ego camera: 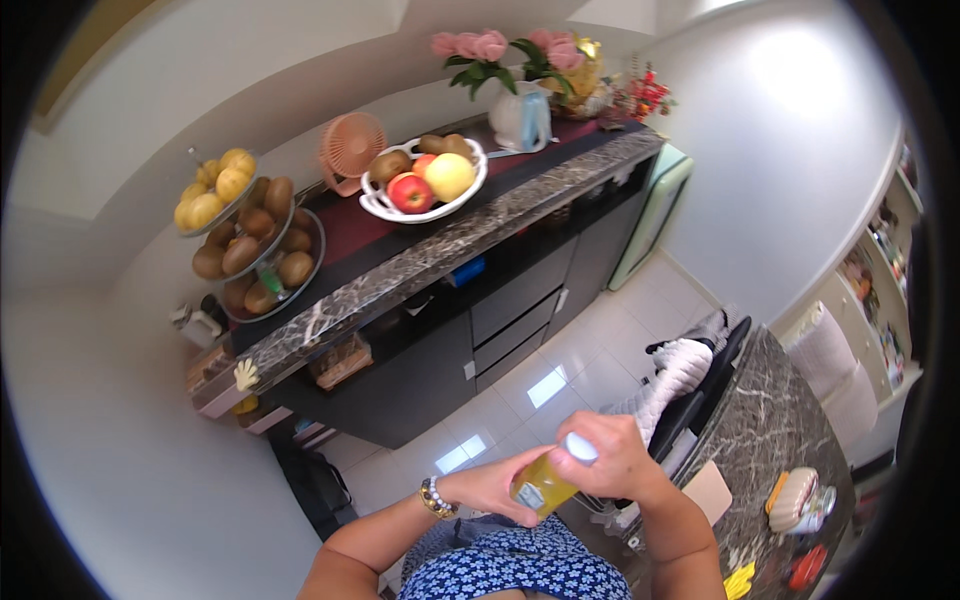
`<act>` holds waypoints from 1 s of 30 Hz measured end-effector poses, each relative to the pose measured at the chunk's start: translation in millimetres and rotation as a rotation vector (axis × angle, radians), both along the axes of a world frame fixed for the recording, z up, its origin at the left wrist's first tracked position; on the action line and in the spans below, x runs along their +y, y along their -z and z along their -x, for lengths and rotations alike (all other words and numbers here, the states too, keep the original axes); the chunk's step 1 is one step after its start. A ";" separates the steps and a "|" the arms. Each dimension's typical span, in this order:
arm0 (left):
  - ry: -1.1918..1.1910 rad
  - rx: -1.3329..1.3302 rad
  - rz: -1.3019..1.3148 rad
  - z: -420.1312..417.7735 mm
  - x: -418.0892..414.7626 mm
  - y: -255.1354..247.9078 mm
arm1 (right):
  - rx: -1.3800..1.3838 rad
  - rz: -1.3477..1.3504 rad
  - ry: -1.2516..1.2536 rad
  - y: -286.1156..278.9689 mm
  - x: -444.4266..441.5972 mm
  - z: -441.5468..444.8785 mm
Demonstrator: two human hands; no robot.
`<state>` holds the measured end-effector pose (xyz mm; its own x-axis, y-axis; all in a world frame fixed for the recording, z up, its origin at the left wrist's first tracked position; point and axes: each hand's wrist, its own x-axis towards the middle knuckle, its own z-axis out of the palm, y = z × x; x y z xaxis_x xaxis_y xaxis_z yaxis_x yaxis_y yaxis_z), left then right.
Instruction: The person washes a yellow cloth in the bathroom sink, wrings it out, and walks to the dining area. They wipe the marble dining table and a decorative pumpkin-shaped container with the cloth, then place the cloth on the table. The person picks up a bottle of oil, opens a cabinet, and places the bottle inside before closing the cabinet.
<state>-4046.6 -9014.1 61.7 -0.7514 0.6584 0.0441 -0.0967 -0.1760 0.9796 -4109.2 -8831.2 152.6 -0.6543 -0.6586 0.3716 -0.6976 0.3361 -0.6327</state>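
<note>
A clear bottle of yellow liquid (546, 486) is tilted in front of my body, held in both hands. My left hand (491, 484) wraps around its body near the base, with a beaded bracelet (436, 498) on that wrist. At the upper end, my right hand (611, 454) grips the neck by the white cap (580, 448). The cap sits at the bottle's top. A label with writing shows on the lower part of the bottle. My fingers hide part of the neck.
Ahead stands a dark marble-topped sideboard (450, 247) with a white fruit bowl (424, 216), tiered fruit stand (319, 262), pink fan (352, 146) and flower vase (510, 120). To my right is a marble table (780, 405) bearing a shell-shaped container (793, 499) and a jar (819, 510). A chair draped with pale cloth (679, 375) adjoins it.
</note>
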 end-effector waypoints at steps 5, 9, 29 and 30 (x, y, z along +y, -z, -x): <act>-0.375 0.177 0.356 16.1 -23.5 -19.6 | 0.008 -0.007 -0.088 -6.8 -35.0 21.8; -0.687 0.367 0.404 41.1 -78.6 -39.3 | -0.111 0.082 -0.129 -25.9 -39.8 41.2; -0.483 -0.545 -0.175 108.8 -174.6 11.8 | -0.460 0.098 0.991 113.5 40.5 60.0; -0.461 -0.633 -0.267 114.7 -167.6 11.5 | -0.484 0.102 0.997 113.4 36.2 56.0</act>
